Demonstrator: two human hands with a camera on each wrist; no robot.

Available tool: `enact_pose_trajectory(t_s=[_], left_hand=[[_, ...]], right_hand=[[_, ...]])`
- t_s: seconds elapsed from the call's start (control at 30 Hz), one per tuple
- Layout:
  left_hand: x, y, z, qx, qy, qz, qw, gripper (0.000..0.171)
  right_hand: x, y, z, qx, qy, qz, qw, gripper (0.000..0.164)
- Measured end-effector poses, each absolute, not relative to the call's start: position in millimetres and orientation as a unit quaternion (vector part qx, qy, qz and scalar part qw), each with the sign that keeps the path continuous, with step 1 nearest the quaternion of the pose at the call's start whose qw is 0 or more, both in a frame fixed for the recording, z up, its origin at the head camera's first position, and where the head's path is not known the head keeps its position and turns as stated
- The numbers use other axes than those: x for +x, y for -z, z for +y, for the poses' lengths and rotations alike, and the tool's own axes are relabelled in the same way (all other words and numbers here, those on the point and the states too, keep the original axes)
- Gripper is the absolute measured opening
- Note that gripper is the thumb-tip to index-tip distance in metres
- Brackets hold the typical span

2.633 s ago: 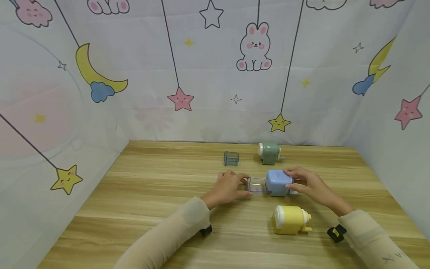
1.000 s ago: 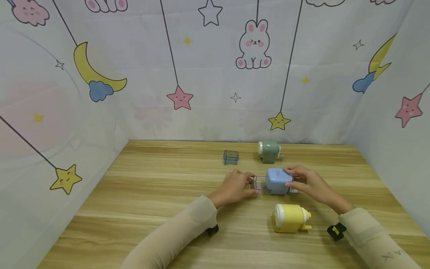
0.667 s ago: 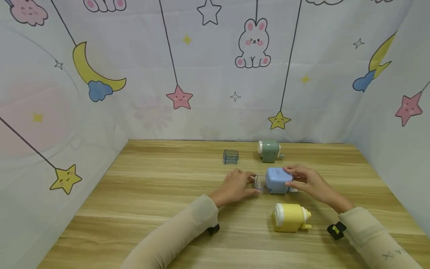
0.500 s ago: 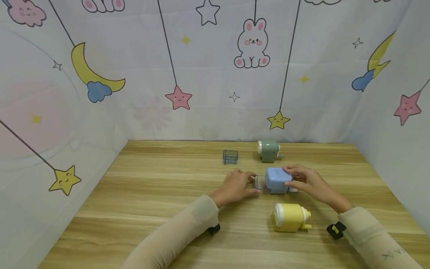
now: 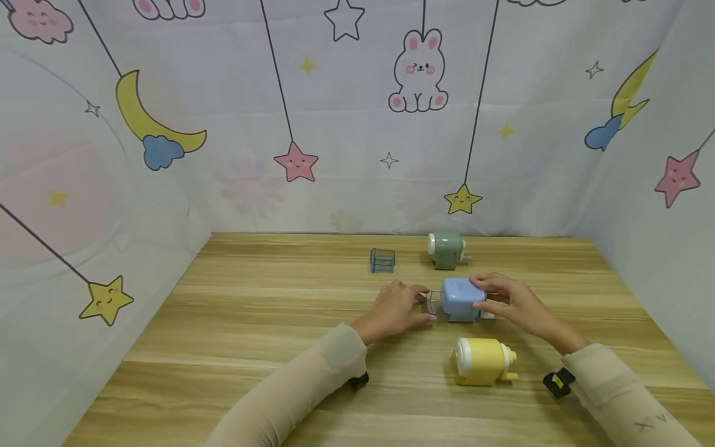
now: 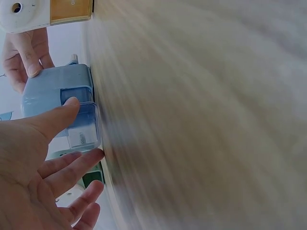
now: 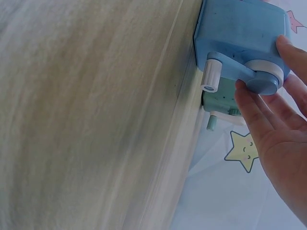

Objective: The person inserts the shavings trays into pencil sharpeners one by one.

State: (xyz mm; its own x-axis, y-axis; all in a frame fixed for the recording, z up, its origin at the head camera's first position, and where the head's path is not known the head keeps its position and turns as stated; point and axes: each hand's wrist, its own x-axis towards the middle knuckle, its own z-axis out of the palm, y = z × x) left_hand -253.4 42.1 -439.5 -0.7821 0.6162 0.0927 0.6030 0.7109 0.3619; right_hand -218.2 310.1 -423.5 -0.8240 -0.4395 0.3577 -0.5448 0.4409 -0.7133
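A blue crank pencil sharpener (image 5: 462, 299) stands on the wooden table. My right hand (image 5: 516, 304) holds its crank end, thumb and fingers on opposite sides; the crank handle (image 7: 211, 76) points down the near side in the right wrist view. With thumb and fingertips, my left hand (image 5: 393, 308) pinches a clear shavings drawer (image 6: 82, 132) at the sharpener's other end. The drawer is partly inside the body's slot, its outer end sticking out toward my left palm.
A yellow sharpener (image 5: 481, 361) stands nearer the front, close to both forearms. Behind the blue one is a green sharpener (image 5: 449, 250), with a smoky transparent drawer (image 5: 382, 261) to its left. A patterned cloth wall (image 5: 346, 198) closes off the table's back.
My left hand has moved right, sliding the clear drawer from outside the blue sharpener to mostly within it. The right hand and sharpener have stayed in place.
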Motion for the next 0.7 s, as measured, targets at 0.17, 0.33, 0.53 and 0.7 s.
enact_pose_trajectory(t_s=[0.17, 0.33, 0.53, 0.7], left_hand=[[-253.1, 439.6, 43.2, 0.33, -0.192, 0.924, 0.016, 0.062], [-252.9, 439.9, 46.1, 0.333, -0.192, 0.923, 0.009, 0.061], [-253.4, 440.7, 48.0, 0.332, -0.186, 0.925, 0.006, 0.062], [-252.9, 437.2, 48.2, 0.335, -0.182, 0.925, 0.006, 0.063]], right_hand=[[-218.3, 422.8, 309.1, 0.294, -0.44, -0.846, 0.058, 0.045], [-218.3, 422.8, 309.5, 0.296, -0.435, -0.848, 0.063, 0.045], [-218.1, 422.9, 309.4, 0.296, -0.441, -0.845, 0.067, 0.044], [-214.7, 418.1, 305.7, 0.297, -0.441, -0.844, 0.078, 0.043]])
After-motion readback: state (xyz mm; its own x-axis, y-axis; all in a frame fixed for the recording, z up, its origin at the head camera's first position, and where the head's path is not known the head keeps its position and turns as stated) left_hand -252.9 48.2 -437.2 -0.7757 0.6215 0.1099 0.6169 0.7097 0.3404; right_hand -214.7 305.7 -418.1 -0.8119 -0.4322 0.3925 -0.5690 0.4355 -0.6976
